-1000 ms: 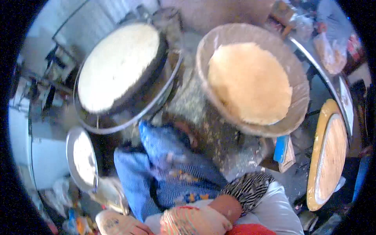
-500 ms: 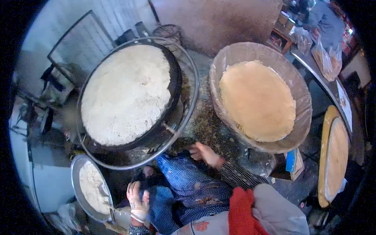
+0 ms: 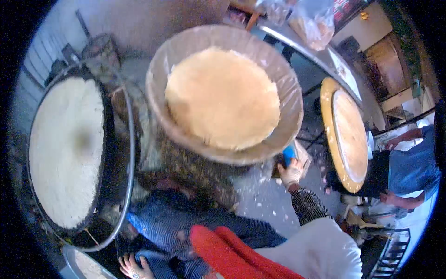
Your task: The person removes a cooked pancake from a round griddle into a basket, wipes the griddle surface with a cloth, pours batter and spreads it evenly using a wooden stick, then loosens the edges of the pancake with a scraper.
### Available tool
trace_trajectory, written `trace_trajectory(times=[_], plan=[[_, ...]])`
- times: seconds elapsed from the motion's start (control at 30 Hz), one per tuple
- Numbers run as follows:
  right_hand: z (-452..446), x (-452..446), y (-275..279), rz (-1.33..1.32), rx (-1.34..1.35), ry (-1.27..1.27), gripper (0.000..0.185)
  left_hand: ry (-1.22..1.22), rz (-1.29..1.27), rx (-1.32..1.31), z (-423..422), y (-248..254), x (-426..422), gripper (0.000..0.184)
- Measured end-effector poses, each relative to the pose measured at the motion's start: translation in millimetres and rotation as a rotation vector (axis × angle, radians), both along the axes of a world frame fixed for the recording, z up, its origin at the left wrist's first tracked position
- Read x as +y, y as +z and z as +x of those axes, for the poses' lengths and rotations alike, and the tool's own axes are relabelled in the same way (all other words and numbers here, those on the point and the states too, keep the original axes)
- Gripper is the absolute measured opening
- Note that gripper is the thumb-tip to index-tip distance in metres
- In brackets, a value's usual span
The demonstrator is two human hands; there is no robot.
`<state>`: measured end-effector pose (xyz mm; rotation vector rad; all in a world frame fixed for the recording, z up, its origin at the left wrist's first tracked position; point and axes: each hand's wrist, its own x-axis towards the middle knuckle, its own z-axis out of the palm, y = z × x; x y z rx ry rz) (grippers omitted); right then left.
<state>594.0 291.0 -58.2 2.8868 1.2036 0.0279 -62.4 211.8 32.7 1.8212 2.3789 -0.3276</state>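
My right hand (image 3: 291,173) reaches to the small box with a blue side (image 3: 290,153), its fingers apart over the near edge; whether it touches the box is hard to tell. Low in the view, my left hand (image 3: 135,268) lies by my knee with fingers spread and nothing in them. Beyond my right hand, a large lined basket (image 3: 291,104) holds browned round flatbreads (image 3: 223,97). At the left, pale dough (image 3: 65,153) covers a big round black griddle inside a metal ring (image 3: 130,176).
A yellow oval board with a pale padded top (image 3: 350,135) stands at the right. Behind it is a person in a blue top (image 3: 411,169). Plastic bags (image 3: 313,23) rest on a table at the back. A metal basin (image 3: 86,265) sits lower left.
The view has swung right, so basket and griddle sit further left. My right hand has moved from near my knee out to the box. The person at the far right has come into view.
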Motion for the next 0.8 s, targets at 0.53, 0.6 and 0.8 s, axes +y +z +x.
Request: trace_trajectory(times=[0.53, 0.6, 0.8], plan=[[-73, -95, -14, -0.13, 0.562, 0.447, 0.053, 0.124, 0.094, -0.018, -26, -13, -20, 0.046], [-125, -50, 14, 0.083, 0.8, 0.492, 0.048, 0.067, 0.245, -0.038, -39, -22, -36, 0.041], [-362, 149, 104, 0.531, 0.849, 1.534, 0.041, 0.249, 0.175, -0.086, -34, -27, -45, 0.049]])
